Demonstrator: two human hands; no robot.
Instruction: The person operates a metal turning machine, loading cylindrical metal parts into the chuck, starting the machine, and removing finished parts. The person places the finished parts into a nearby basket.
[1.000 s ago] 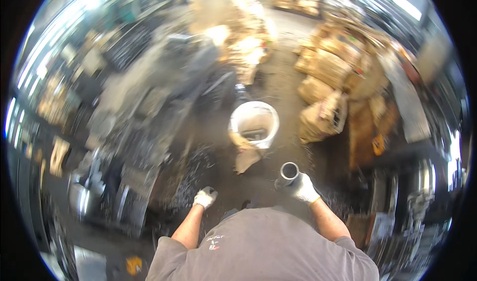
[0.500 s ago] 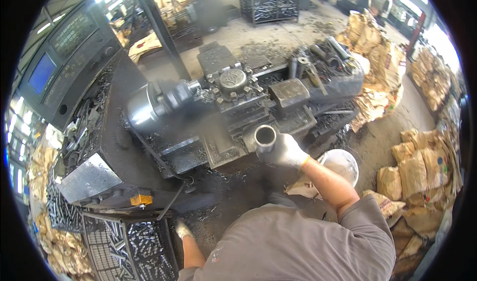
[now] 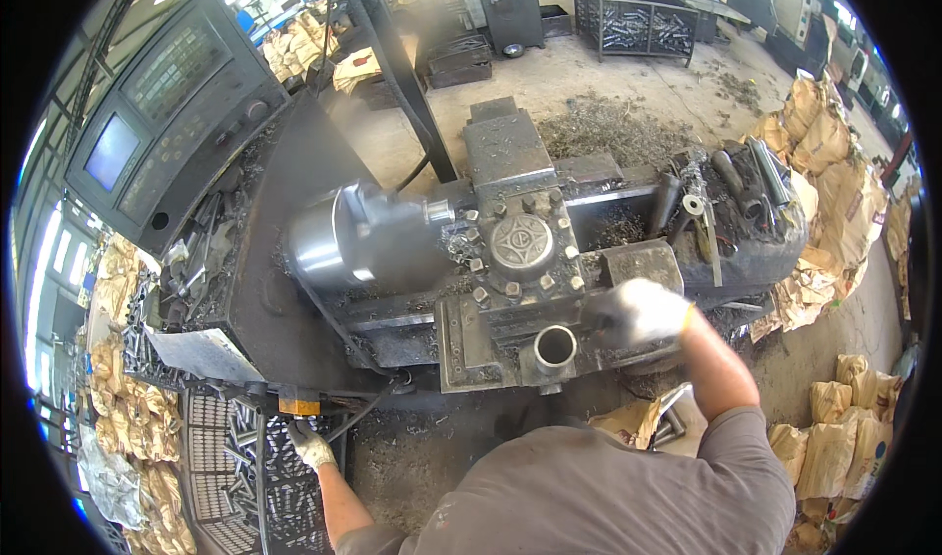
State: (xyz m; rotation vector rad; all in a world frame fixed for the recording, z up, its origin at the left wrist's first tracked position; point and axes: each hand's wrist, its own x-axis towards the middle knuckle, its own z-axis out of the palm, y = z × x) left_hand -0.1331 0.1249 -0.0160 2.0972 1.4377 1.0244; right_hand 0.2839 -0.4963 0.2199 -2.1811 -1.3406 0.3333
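Observation:
My left hand (image 3: 312,447), in a white work glove, reaches over the crate of short metal pieces (image 3: 294,491) at the lower left. Its fingers look stretched out towards the pieces, with nothing visible in them. My right hand (image 3: 650,312), also gloved, is smeared by motion beside the block on the lathe carriage (image 3: 638,265). A dark blur lies at its fingers; whether it grips anything is unclear. A metal tube (image 3: 555,349) stands upright on the carriage's near side, apart from my right hand. The bolted tool post (image 3: 521,248) is behind it.
The shiny chuck (image 3: 329,239) holds a workpiece (image 3: 439,211) and looks blurred. A control panel (image 3: 162,104) with a lit screen stands left. Tools and tubes (image 3: 731,187) lie on the lathe's right end. Paper sacks (image 3: 834,192) are piled right. An orange block (image 3: 299,406) projects below the machine.
My right hand has left the tube, which now stands upright on the carriage, and has moved up and right. My left hand has come over the crate of metal pieces. The view has shifted.

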